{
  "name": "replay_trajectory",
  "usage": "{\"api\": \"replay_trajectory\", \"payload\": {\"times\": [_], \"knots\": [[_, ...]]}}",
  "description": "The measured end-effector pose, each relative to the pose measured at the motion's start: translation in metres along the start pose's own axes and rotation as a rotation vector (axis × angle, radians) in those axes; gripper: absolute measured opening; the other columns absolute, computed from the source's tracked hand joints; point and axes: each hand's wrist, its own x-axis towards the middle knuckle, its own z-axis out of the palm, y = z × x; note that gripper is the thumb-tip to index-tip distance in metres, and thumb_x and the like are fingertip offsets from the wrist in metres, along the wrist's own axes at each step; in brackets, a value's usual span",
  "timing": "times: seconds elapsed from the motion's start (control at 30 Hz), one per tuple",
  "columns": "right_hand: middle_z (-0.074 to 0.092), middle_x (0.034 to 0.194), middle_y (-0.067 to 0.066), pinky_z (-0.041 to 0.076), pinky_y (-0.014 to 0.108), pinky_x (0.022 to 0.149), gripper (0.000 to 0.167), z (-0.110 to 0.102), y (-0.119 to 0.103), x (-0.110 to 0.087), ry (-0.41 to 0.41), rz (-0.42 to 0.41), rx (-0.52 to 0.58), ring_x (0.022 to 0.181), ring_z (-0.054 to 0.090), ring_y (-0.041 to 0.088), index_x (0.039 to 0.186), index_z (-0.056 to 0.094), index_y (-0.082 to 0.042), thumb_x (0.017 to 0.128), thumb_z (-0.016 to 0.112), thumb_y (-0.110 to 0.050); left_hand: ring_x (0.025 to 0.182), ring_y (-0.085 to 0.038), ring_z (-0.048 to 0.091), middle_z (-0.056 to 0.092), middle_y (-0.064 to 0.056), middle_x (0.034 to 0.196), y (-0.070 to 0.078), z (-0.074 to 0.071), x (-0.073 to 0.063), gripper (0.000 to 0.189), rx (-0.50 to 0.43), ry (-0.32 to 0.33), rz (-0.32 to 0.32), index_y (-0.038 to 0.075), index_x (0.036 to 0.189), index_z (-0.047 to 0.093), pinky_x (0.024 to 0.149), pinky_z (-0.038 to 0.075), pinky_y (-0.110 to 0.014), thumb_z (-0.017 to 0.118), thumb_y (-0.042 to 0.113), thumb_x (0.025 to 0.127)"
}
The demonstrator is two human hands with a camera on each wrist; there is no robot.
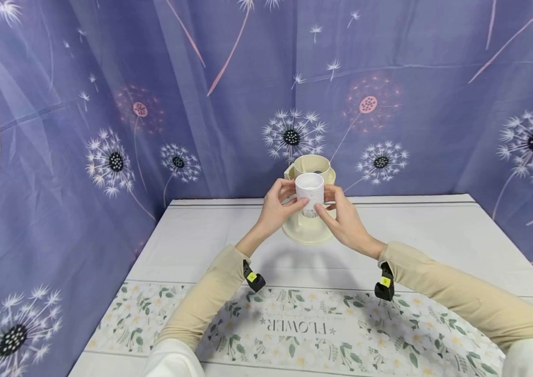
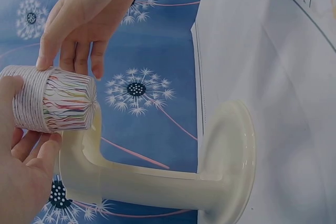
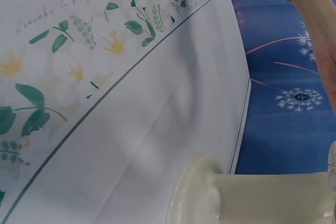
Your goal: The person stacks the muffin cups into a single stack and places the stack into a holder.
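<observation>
A stack of nested white paper cups (image 1: 309, 188) is held up between both hands, mouth upward. Coloured wavy lines run over the lowest cup (image 2: 71, 100), below the tightly packed rims. My left hand (image 1: 279, 208) grips the stack from the left, thumb in front and fingers behind. From the other side my right hand (image 1: 347, 222) pinches it, its thumb on the front. Behind the cups stands a cream plastic holder (image 1: 309, 235) with a round base, a post and a ring-shaped top. Only a sliver of the cups shows in the right wrist view.
The holder rests on a table with a white cloth (image 1: 224, 251), which has a printed floral band (image 1: 295, 330) nearer the person. A blue dandelion-print curtain (image 1: 238, 131) hangs behind the table and along its sides. Black straps (image 1: 253, 277) are on both wrists.
</observation>
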Motion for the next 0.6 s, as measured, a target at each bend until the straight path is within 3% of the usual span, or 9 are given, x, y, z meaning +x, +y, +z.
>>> {"api": "replay_trajectory", "payload": {"times": [0.33, 0.6], "knots": [[0.057, 0.119, 0.020, 0.052, 0.049, 0.083, 0.047, -0.0041, -0.0025, 0.0074, 0.013, -0.020, 0.023, 0.104, 0.057, 0.030, 0.138, 0.036, -0.001, 0.098, 0.056, -0.017, 0.127, -0.034, 0.054, 0.056, -0.024, 0.131, 0.0044, -0.0011, 0.0042, 0.037, 0.027, 0.005, 0.013, -0.003, 0.114, 0.043, 0.105, 0.048, -0.043, 0.069, 0.004, 0.088], [0.056, 0.123, 0.021, 0.051, 0.047, 0.084, 0.048, -0.0033, -0.0026, 0.0104, 0.007, -0.017, 0.029, 0.106, 0.058, 0.030, 0.139, 0.035, -0.001, 0.099, 0.055, -0.018, 0.127, -0.032, 0.054, 0.057, -0.023, 0.130, 0.0063, -0.0033, 0.0060, 0.040, 0.030, 0.009, -0.017, -0.003, 0.118, 0.044, 0.104, 0.049, -0.037, 0.070, 0.006, 0.088]]}}
